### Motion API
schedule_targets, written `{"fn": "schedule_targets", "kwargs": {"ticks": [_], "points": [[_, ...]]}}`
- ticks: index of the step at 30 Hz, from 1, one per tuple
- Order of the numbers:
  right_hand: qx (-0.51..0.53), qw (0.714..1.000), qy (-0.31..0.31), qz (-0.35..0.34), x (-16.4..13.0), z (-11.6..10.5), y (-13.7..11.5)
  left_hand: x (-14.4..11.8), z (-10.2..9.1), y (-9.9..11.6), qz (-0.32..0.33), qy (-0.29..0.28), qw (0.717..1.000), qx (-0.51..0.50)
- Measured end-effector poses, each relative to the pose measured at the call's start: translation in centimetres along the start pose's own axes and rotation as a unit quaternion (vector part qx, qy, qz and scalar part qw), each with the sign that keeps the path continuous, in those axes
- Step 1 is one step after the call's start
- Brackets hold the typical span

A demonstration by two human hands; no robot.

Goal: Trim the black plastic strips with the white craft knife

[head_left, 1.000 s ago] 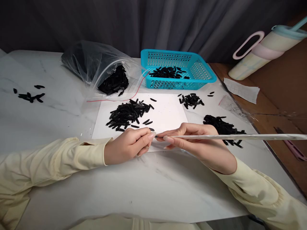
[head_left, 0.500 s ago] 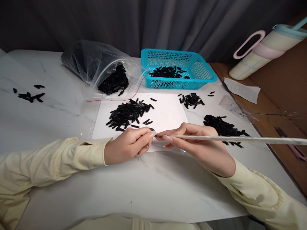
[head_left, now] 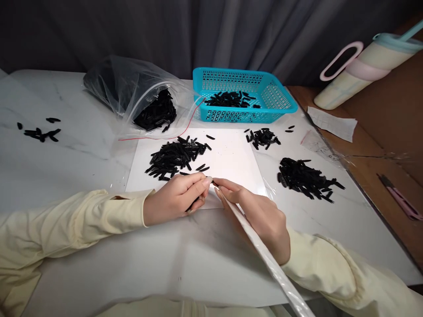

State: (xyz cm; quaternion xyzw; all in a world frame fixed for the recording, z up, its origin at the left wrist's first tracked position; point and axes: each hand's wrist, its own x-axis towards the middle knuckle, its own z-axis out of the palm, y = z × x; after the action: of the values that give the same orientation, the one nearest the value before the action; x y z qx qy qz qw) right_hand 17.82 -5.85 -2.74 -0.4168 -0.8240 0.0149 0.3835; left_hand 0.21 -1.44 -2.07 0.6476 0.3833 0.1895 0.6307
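My left hand point(head_left: 180, 193) is closed, its thumb and forefinger pinched on a small slender black piece that is mostly hidden. My right hand point(head_left: 259, 218) grips a long white stick-like tool point(head_left: 269, 259) near its dark, thin tip; the pearly shaft slants down to the bottom right. The tip points at the left fingertips, and whether it touches the black piece I cannot tell. Both hands are over the near edge of a white sheet point(head_left: 236, 154). Just beyond them a pile of slender black pieces point(head_left: 176, 154) lies on that sheet.
A clear zip bag point(head_left: 115, 83) of black pieces and a blue basket point(head_left: 241, 116) stand at the back. More piles lie right point(head_left: 306, 178), back right point(head_left: 262, 138) and far left point(head_left: 41, 134). A tumbler point(head_left: 360, 72), paper slip point(head_left: 333, 123) and pink-handled knife point(head_left: 399, 198) are at right.
My right hand has turned, swinging the white tool's far end from pointing right to pointing down right, towards me. My left hand has stayed almost in place.
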Motion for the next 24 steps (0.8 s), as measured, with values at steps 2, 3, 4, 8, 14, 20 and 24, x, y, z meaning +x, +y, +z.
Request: {"fn": "schedule_targets", "kwargs": {"ticks": [2, 3, 4, 8, 14, 20, 24], "points": [[-0.012, 1.000, -0.002, -0.020, 0.1, 0.2, 0.0, 0.1, 0.0, 0.0, -0.001, 0.000, 1.000, -0.007], [-0.015, 1.000, -0.008, -0.024, 0.1, 0.3, 0.1, 0.1, 0.0, -0.1, -0.001, -0.001, 1.000, -0.014], [-0.020, 0.999, -0.012, -0.025, 0.2, 0.3, 0.1, 0.1, 0.0, -0.1, -0.001, -0.002, 1.000, -0.022], [-0.032, 0.999, 0.007, -0.028, 0.2, 0.5, 0.3, 0.1, 0.0, -0.1, -0.003, -0.001, 0.999, -0.040], [-0.070, 0.997, 0.044, -0.011, -0.1, 0.8, 0.6, 0.1, -0.1, 0.0, -0.009, -0.001, 0.999, -0.043], [-0.066, 0.997, 0.047, 0.017, 0.1, 0.6, 0.9, 0.2, -0.1, -0.1, -0.007, -0.007, 0.999, -0.044], [0.016, 0.995, 0.028, 0.099, 0.9, -0.2, 0.7, 0.2, -0.1, 0.0, -0.011, -0.010, 0.998, -0.061]]}}
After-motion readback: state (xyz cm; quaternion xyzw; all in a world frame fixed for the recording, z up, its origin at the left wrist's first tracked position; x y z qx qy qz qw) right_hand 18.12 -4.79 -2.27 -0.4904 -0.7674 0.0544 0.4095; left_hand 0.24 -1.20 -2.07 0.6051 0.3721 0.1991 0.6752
